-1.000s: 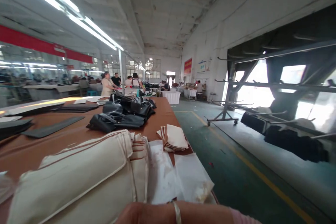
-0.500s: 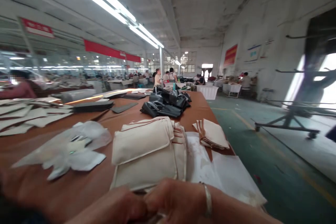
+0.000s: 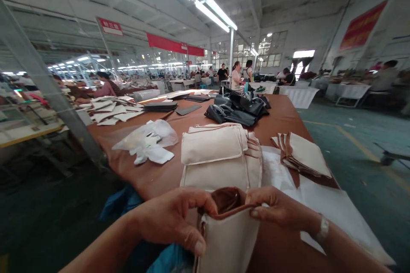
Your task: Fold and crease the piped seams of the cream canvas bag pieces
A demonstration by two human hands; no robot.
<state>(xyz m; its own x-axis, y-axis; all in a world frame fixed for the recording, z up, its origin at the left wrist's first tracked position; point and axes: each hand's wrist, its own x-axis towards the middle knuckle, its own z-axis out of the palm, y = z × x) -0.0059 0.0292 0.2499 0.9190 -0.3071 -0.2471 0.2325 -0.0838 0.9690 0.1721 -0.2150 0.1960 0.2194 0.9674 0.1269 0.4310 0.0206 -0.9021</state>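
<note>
Between my hands is a cream fabric pouch [image 3: 229, 239] with a brown lining and edge, its mouth held apart at the top. My left hand [image 3: 174, 217] grips its left side, fingers hooked over the rim into the mouth and thumb outside. My right hand [image 3: 277, 209], with a pale band at the wrist, pinches the right end of the rim. Just beyond lies a stack of cream pieces with brown edges [image 3: 214, 147] on the brown-covered table [image 3: 153, 179]. The pouch's lower end runs out of view.
A smaller stack of cream pieces [image 3: 306, 153] lies by the right edge over white sheets [image 3: 339, 209]. Black bags [image 3: 238, 108] sit farther back. A clear plastic bag [image 3: 153, 136] and pale cut pieces [image 3: 115, 108] lie left, near a metal post [image 3: 60, 94]. People work beyond.
My hands, low and close together before, are now higher and apart, holding the pouch's mouth spread. The pouch has come into clear view. The camera view has turned, and the table's left edge now shows.
</note>
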